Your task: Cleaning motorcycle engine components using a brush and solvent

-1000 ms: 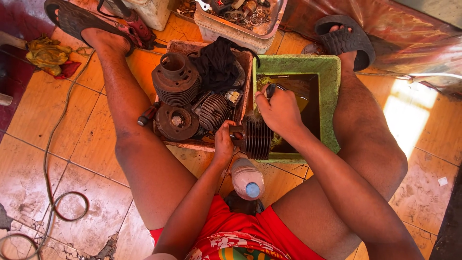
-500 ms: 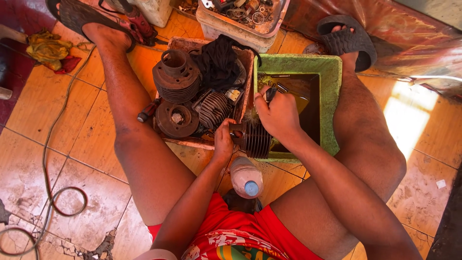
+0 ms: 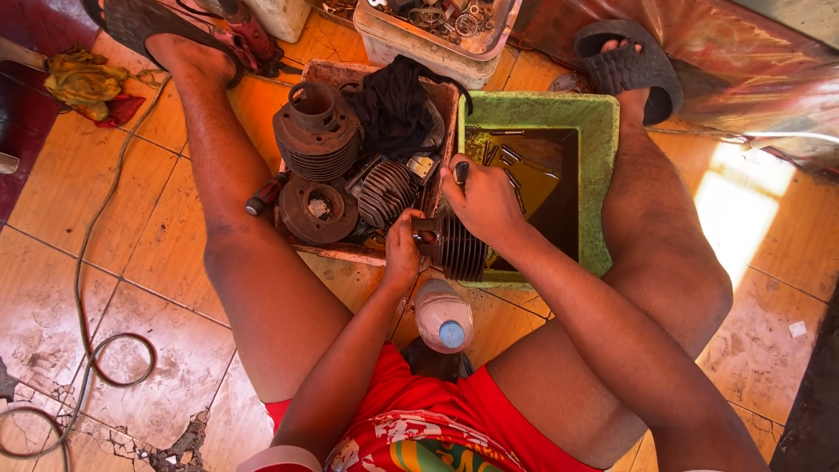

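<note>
At nine o'clock I see a crate of finned engine parts, a black rag on top. At centre, my left hand has its fingers clamped on the finned cylinder, held over the near rim of the green tub. My right hand lies on the cylinder's top at one o'clock, fingers closed round a dark tool; a bottle stands at six.

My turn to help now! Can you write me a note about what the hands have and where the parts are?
Left hand grips the finned metal cylinder at the green tub's near edge. Right hand rests on top of it, holding a dark tool. Dark liquid fills the tub. More finned engine parts and a black rag sit in the crate to the left. A plastic bottle stands between the legs. How clean the cylinder is cannot be told.
</note>
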